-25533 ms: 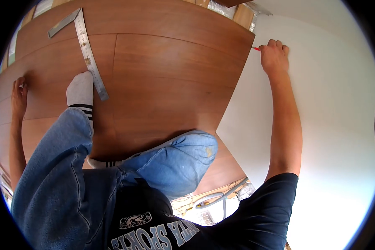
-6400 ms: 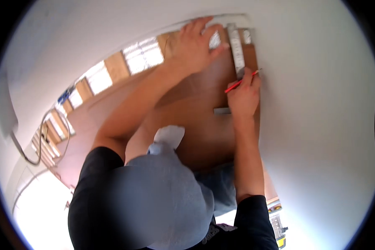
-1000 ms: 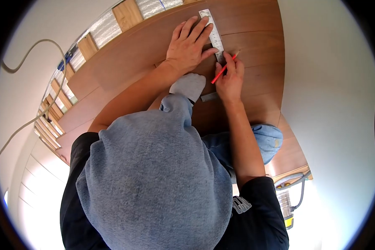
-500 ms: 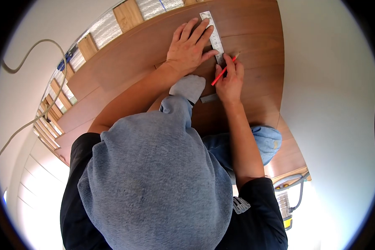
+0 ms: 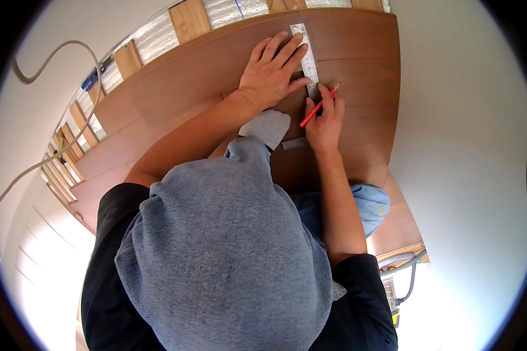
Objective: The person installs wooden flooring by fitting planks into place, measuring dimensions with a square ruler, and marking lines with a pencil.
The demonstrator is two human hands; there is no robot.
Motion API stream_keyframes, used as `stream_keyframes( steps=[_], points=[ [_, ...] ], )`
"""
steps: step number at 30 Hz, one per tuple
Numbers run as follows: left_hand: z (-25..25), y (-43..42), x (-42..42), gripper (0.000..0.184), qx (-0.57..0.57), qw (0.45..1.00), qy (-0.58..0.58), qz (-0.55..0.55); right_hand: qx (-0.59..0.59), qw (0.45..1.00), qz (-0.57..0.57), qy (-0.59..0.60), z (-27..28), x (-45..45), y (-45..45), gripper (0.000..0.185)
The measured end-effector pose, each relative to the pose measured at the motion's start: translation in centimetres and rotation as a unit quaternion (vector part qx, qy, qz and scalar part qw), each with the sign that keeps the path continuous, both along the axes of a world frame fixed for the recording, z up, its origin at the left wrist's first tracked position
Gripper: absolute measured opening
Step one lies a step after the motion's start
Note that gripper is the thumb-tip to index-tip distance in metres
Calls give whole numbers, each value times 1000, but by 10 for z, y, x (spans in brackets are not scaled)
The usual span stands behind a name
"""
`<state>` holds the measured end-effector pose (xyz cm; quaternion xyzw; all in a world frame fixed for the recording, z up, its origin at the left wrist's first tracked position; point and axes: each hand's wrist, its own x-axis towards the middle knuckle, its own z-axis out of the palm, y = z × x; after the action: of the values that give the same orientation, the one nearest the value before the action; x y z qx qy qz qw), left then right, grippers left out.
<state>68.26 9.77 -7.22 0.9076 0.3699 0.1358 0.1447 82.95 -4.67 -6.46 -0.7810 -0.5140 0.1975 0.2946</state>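
My left hand (image 5: 268, 75) lies with fingers spread over a silver metal ruler (image 5: 310, 65), pressing it against reddish-brown floorboards (image 5: 357, 76). Its thumb reaches to the ruler's right edge. At the ruler's lower end is my right hand (image 5: 325, 130), closed around a red pencil (image 5: 310, 115). The pencil slants across the fingers with its sharpened tip pointing up and to the right. Thumb and index finger of that hand are close to the ruler's end; whether they touch it I cannot tell. A short grey metal bar (image 5: 294, 143) lies below, left of my right wrist.
A grey-socked foot (image 5: 266, 127) rests on the boards beside my left forearm. Wooden battens (image 5: 190, 21) over silver foil line the floor's far edge. A beige cable (image 5: 70, 42) loops at the left. A white wall (image 5: 457, 117) rises on the right, with grey hose and cable (image 5: 413, 275) lower down.
The whole view has shifted slightly, with the boards and ruler appearing a little lower. Both hands keep nearly the same places against the ruler, and the pencil stays in my right hand.
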Motion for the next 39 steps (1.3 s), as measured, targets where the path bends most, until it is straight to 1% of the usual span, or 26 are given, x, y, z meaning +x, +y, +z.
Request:
stream_keyframes(
  steps=[8, 11, 13, 14, 16, 17, 18, 19, 20, 21, 23, 27, 29, 33, 35, 36, 39],
  points=[
    [-1, 0, -1, 70, -5, 1000, -10, 0, -19, 1000, -4, 3, 3, -1, 0, 45],
    [-1, 0, 0, 71, -8, 1000, -4, 2, -23, 999, -5, 27, 7, 1, 1, 49],
    [-1, 0, 0, 72, -6, 1000, 9, 2, -21, 999, -17, -23, 22, 5, 14, 45],
    [-2, 1, -1, 72, -5, 1000, 10, 5, -20, 999, -13, -23, 29, 12, 25, 45],
    [-3, 0, -1, 72, 3, 1000, -10, 5, 33, 994, 23, 102, 51, 30, 59, 42],
    [-2, 0, -1, 72, 4, 1000, -10, 6, 65, 990, 25, 126, 61, 31, 78, 34],
    [-2, 0, 0, 72, 1, 1000, -6, 5, 67, 990, 26, 125, 58, 35, 95, 34],
    [-1, 0, -1, 71, -4, 1000, -1, 3, 47, 964, -17, 261, 50, 41, 112, 31],
    [-1, -1, -1, 71, -2, 1000, 0, 5, 24, 917, -58, 393, 43, 45, 126, 30],
    [-1, -1, -1, 71, -3, 1000, -3, 5, 26, 917, -56, 394, 40, 47, 140, 30],
    [-1, -1, -1, 71, -1, 1000, -4, 8, -36, 924, -35, 378, 35, 48, 161, 29],
    [-1, 1, -2, 71, 8, 1000, -13, 7, -52, 928, -11, 369, 20, 53, 179, 29],
    [-2, 0, -2, 71, 14, 1000, -26, 6, -71, 938, 1, 340, 17, 56, 183, 29],
    [-3, 1, -2, 71, 11, 1000, -23, 6, -79, 938, 3, 337, 16, 52, 185, 28],
    [-1, 1, -2, 71, 16, 1000, -19, 4, -85, 950, 21, 300, 22, 50, 185, 27],
    [-1, 0, -3, 71, 15, 1000, -19, 4, -86, 950, 21, 300, 21, 51, 184, 27],
    [0, 1, -3, 71, 13, 1000, -12, 3, -74, 952, -6, 297, 15, 51, 182, 26]
  ],
)
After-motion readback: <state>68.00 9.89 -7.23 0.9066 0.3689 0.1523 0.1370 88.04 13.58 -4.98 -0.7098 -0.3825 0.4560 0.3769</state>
